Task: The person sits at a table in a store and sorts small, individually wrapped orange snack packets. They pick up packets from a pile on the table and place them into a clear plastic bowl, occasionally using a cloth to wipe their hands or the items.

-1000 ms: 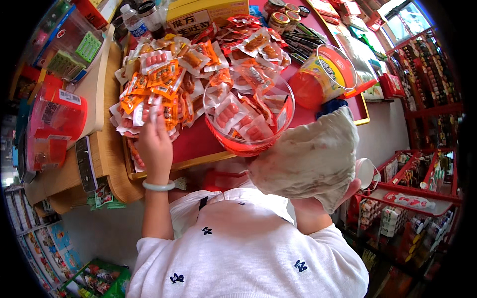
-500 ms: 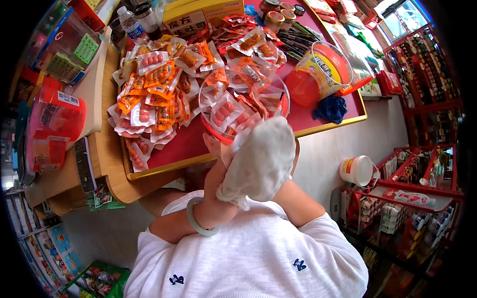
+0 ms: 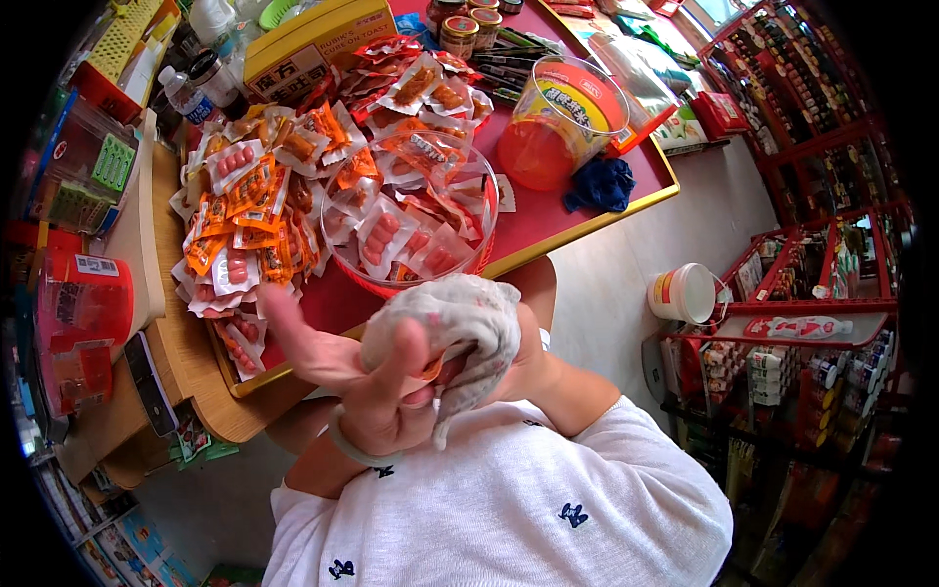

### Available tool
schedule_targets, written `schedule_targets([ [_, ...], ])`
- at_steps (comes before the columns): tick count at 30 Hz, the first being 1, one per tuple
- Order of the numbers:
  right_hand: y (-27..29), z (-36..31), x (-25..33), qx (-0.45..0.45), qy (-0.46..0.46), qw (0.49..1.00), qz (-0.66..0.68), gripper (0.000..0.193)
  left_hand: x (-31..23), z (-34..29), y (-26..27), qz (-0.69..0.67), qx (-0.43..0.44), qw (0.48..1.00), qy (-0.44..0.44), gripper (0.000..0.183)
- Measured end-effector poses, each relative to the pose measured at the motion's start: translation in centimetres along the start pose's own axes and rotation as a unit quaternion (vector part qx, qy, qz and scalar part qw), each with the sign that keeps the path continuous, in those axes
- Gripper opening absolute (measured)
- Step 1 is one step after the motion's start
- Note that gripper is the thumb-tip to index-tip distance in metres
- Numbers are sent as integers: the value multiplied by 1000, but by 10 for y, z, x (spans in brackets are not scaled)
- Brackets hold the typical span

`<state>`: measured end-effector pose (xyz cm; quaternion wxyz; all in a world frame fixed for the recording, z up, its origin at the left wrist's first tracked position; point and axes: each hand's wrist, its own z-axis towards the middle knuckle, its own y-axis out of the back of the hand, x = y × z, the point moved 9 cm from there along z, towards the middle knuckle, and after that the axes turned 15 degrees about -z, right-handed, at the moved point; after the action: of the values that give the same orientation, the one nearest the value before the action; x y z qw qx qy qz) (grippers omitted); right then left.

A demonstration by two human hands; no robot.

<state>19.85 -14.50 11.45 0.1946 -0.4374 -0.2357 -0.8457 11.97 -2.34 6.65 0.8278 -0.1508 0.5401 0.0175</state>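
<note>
At lower centre, the left hand (image 3: 380, 403) was held at the pale cloth (image 3: 479, 328), thumb and forefinger spread; any grip could not be told. The cloth was clasped by the right hand (image 3: 533, 357), apparently for steadiness. Beyond, at upper centre, packets (image 3: 381, 238) were contained by a clear tub (image 3: 486, 256), seemingly against scattering.

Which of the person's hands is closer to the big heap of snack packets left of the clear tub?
The left. The left hand is just right of and below the heap of packets; the right hand is farther right, beyond the greyish cloth.
</note>
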Motion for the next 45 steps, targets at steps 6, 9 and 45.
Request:
schedule_targets([
  [6,13,-1,-12,-78,-91,993,-4,36,-48,36,-39,247,36,943,-218,34],
  [9,19,-1,-3,-91,-27,989,-113,36,-50,34,-39,217,8,952,-217,39],
  [45,67,-74,-41,-200,-61,893,398,77,79,174,154,644,-56,763,-16,33],
])
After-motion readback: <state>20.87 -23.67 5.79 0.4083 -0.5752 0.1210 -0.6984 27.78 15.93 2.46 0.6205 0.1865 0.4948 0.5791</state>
